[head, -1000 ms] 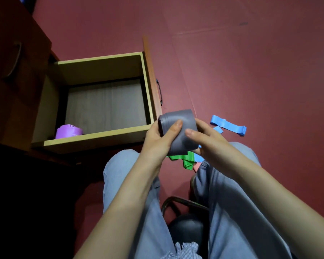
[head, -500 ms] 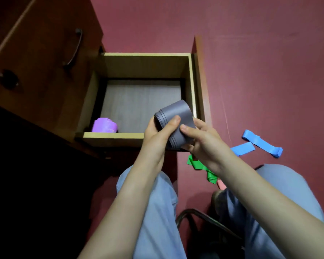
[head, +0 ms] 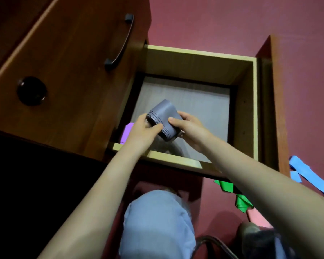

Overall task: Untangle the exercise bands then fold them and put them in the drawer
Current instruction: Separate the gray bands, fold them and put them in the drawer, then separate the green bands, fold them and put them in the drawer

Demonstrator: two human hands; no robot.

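A folded grey exercise band (head: 162, 116) is held over the inside of the open drawer (head: 198, 57). My left hand (head: 142, 130) grips its near-left side with the thumb across it. My right hand (head: 188, 126) grips its right side. A folded purple band (head: 126, 132) lies in the drawer's near-left corner, partly hidden behind my left hand. On the red floor to the right lie a green band (head: 238, 198) and a blue band (head: 305, 173), both loose.
The wooden cabinet (head: 67, 58) with a dark handle (head: 120, 42) rises to the left of the drawer. The drawer's front panel (head: 277, 101) stands at the right. My knee (head: 157, 221) in blue trousers and a dark chair frame (head: 211, 243) are below.
Both hands have carried the grey band forward from above the drawer's near edge to over its inside. The view has moved closer to the drawer.
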